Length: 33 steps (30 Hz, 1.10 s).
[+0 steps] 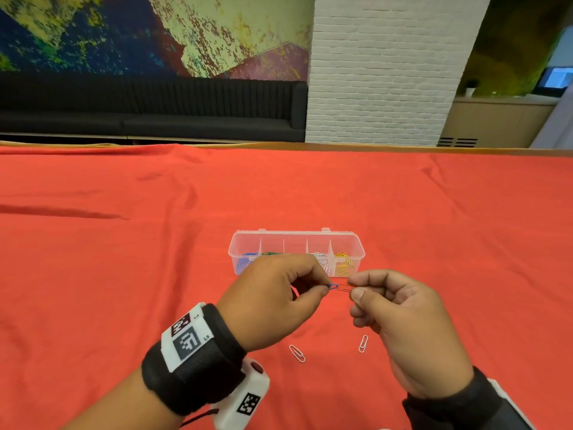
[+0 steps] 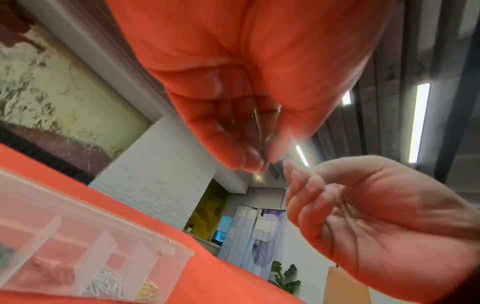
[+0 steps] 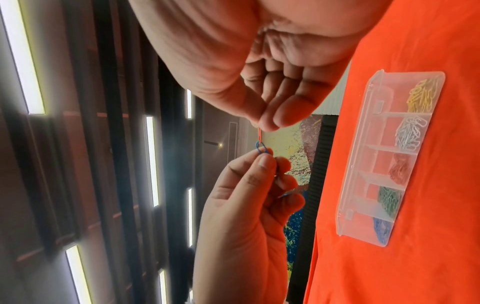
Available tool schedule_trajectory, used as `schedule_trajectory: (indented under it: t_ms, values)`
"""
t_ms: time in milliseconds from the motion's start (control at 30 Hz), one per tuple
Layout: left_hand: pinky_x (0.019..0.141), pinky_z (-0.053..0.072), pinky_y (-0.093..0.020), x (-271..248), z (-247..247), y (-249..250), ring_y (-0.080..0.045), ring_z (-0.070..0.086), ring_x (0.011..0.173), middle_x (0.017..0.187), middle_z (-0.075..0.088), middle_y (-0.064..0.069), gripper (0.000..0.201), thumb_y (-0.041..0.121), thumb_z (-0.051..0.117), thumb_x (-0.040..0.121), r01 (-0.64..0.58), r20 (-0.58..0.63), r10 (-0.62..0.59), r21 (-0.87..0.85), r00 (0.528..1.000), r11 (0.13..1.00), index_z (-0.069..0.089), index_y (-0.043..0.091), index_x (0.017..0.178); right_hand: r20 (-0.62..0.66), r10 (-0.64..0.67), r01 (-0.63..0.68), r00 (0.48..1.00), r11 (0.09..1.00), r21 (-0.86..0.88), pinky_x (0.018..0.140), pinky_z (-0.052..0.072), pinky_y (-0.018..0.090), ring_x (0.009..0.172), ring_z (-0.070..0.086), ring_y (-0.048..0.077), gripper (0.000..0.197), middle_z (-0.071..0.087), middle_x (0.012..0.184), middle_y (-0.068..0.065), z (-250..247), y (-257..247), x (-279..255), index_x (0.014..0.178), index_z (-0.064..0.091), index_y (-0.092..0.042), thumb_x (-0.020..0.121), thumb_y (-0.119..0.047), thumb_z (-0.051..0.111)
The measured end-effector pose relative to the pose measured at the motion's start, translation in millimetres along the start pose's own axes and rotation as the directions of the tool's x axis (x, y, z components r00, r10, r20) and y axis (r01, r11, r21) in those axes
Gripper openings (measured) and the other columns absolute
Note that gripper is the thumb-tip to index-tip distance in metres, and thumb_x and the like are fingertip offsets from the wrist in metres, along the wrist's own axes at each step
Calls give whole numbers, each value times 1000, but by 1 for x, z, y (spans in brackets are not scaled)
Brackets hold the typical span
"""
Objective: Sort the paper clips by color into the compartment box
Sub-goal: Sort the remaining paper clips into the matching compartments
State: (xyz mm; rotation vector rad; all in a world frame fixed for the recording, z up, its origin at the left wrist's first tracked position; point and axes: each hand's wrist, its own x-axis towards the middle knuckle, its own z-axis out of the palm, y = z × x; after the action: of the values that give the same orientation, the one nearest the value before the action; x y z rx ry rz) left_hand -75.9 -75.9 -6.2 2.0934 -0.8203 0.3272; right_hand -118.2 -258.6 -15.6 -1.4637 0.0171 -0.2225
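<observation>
Above the red cloth, in front of the clear compartment box (image 1: 294,234), both hands meet. My left hand (image 1: 324,287) pinches a blue paper clip (image 1: 333,286) between thumb and forefinger. My right hand (image 1: 353,289) pinches a red paper clip (image 1: 343,288); the two clips are hooked together. In the right wrist view the red clip (image 3: 259,134) hangs from the right hand (image 3: 262,125) into the blue clip (image 3: 261,149), held by the left hand (image 3: 263,161). The box (image 3: 355,164) holds yellow, white, red, green and blue clips, one colour per compartment.
Two white paper clips (image 1: 297,353) (image 1: 363,343) lie loose on the cloth below my hands. The red cloth (image 1: 124,259) covers the whole table. In the left wrist view the box (image 2: 103,214) sits low at the left, under the hands.
</observation>
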Motion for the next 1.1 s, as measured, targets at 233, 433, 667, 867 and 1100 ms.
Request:
schedule_trajectory:
  t_ms: [233,433,667,867,1100]
  values:
    - [63,54,-30,3,-7,-3,-16,63,69,79,71,-5,7,12,67,86,353,326,-220,-436,919,827,73,15,89,144,51,-62,988,996,68,55,48,26,56,58,14,34,62,64,7,-3,-3,-2,76,74,-15,86,12,56]
    - [57,53,-23,2,-5,-4,-12,60,57,73,68,-6,5,13,67,83,582,533,-267,-601,803,548,71,11,84,221,25,-31,975,999,23,55,51,23,57,59,14,28,65,67,8,-1,-7,-8,79,72,-11,86,12,57]
    - [50,52,-19,-2,-4,-10,-7,60,52,68,67,-6,10,9,66,81,685,633,-275,-610,724,399,72,13,75,317,-104,163,943,973,-165,58,52,23,60,64,15,27,69,67,9,-1,-18,-11,80,74,-9,83,14,61]
    - [47,51,-17,-3,-4,-17,-5,59,49,65,66,-5,6,9,67,79,733,678,-299,-550,672,399,72,11,76,543,-271,557,795,682,-475,66,47,18,73,64,13,33,65,75,-6,-10,-22,-3,81,74,-30,78,2,64]
    - [50,50,-19,0,-4,-37,-7,56,55,68,64,-2,11,4,63,89,726,579,-454,-425,677,540,72,4,95,465,-276,505,841,708,-493,65,50,18,68,65,11,28,66,73,-2,-12,-21,26,84,71,-22,84,5,62]
